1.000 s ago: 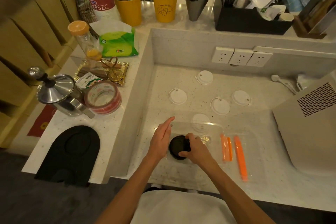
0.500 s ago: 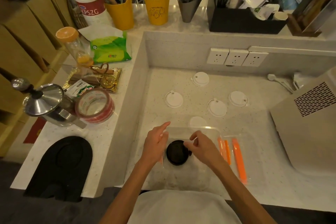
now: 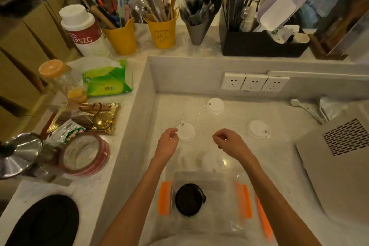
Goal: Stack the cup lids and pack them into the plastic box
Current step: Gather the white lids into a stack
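Note:
A black cup lid [image 3: 189, 198] lies inside the clear plastic box [image 3: 225, 177] with orange clips, close to me. White cup lids lie flat on the counter: one at the back [image 3: 215, 106], one to the right [image 3: 257, 129], one on the left [image 3: 186, 133], and one blurred just behind the box [image 3: 212, 161]. My left hand [image 3: 167, 143] hovers with loosely curled fingers at the edge of the left white lid and holds nothing. My right hand [image 3: 229, 142] hovers mid-counter, also loosely curled and without anything in it.
The box's clear cover with an orange clip [image 3: 263, 219] lies right of the box. A grey machine [image 3: 339, 158] fills the right side. White spoons [image 3: 307, 109] lie at the back right. Wall sockets [image 3: 253, 82] sit on the back wall. Tape rolls [image 3: 85, 154] stand on the raised left ledge.
Both hands have let go of the black lid, left it in the box, and moved forward over the counter towards the white lids.

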A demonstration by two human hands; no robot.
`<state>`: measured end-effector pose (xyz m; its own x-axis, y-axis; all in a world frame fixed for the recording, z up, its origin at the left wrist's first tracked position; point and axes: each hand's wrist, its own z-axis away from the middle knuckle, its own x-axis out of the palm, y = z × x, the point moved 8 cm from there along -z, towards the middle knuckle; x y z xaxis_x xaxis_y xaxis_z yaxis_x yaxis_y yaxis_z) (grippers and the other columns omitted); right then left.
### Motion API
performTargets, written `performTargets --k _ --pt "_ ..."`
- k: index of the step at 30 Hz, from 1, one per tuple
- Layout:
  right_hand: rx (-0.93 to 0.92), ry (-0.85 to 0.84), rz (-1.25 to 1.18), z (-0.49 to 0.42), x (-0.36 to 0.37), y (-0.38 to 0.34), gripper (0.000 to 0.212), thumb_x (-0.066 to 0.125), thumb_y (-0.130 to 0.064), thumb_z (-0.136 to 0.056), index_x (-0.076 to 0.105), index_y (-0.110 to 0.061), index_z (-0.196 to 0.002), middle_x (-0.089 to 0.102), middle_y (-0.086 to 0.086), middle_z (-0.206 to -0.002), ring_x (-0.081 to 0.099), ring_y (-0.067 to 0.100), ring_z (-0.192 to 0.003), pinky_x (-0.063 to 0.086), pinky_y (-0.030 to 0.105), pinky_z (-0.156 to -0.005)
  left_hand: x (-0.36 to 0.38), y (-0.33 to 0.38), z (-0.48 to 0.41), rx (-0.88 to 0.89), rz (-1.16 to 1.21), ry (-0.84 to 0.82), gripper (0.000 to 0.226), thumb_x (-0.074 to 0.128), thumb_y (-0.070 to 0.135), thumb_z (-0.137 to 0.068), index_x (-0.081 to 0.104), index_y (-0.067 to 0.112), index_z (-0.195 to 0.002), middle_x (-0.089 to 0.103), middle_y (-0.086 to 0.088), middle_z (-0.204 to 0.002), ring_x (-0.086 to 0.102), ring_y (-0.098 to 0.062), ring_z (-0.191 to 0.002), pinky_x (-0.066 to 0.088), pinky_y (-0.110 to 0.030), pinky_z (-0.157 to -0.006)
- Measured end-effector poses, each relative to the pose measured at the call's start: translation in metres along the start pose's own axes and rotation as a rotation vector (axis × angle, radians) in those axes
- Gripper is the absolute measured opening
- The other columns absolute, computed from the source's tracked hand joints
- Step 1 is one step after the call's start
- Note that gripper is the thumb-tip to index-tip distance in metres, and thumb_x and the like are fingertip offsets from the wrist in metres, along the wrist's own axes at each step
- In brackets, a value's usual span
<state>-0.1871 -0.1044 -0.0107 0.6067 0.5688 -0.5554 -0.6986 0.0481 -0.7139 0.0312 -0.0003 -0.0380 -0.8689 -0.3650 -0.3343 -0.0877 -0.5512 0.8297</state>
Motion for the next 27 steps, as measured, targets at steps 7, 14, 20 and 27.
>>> performTargets --k 7,14,20,27 --pt "0.026 -0.184 0.191 -0.085 0.078 -0.021 0.066 0.064 -0.036 -0.090 0.037 -0.017 -0.148 0.047 0.011 -0.147 0.049 0.027 -0.131 0.040 0.036 -0.104 0.017 -0.034 -0.048 -0.384 0.221 0.000 0.041 0.049 0.016 -0.098 0.046 0.013 -0.139 0.055 -0.016 -0.131 0.059 -0.037 -0.117 0.047 -0.036 -0.080" --pt "-0.057 -0.131 0.458 -0.113 0.124 -0.021 0.097 0.074 -0.055 -0.076 0.024 -0.019 -0.150 0.036 0.012 -0.144 0.036 0.035 -0.130 0.032 0.040 -0.108 0.027 -0.045 -0.056 -0.516 0.634 -0.005 0.018 0.049 0.013 -0.093 0.059 0.010 -0.078 0.057 -0.004 -0.076 0.053 -0.019 -0.063 0.042 -0.030 -0.058" --pt "0.014 -0.194 0.033 -0.109 0.102 -0.015 0.089 0.078 -0.055 -0.072 0.038 -0.020 -0.143 0.047 0.005 -0.137 0.049 0.026 -0.124 0.042 0.040 -0.105 0.028 -0.053 -0.055 -0.532 0.777 -0.061 0.037 0.057 0.039 -0.098 0.067 0.004 -0.091 0.067 -0.008 -0.079 0.063 -0.020 -0.064 0.051 -0.033 -0.063" --pt "-0.136 -0.453 -0.062 -0.077 0.089 -0.030 0.072 0.068 -0.078 -0.060 0.051 -0.038 -0.117 0.059 -0.019 -0.108 0.062 -0.002 -0.092 0.051 0.015 -0.071 0.071 -0.013 -0.047 -0.513 1.055 -0.411 0.056 0.048 0.058 -0.097 0.058 0.014 -0.129 0.069 -0.018 -0.121 0.069 -0.035 -0.103 0.056 -0.055 -0.087"
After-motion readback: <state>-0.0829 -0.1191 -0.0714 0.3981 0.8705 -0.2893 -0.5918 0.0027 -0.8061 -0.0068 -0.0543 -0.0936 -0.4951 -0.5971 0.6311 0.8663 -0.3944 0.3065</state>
